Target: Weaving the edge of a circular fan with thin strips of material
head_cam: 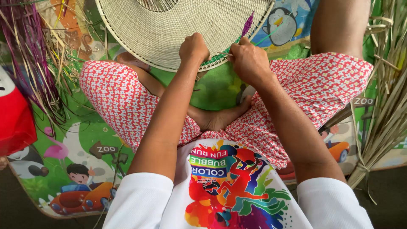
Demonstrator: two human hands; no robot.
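— What's nearest?
— Two hands: the left hand [194, 47] fists the rim of one round, cream woven tray [169, 29]; the right hand [249, 59] pinches a thin strip [224, 54] at its edge, above the lap.
— Beyond?
— One purple straw bundle [25, 46], one dry straw bundle [388, 97].

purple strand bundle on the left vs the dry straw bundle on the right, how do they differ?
Colour: the purple strand bundle is dyed violet, while the pale dry straw bundle is undyed tan.
Width: the purple strands look thin and wiry; the straw strips look broader and flatter.
Pose: the purple strands fan loosely over the play mat; the straw strips draw together toward the bottom, apparently tied.
Shared: both are long strands lying beside the seated person, untouched by either hand.
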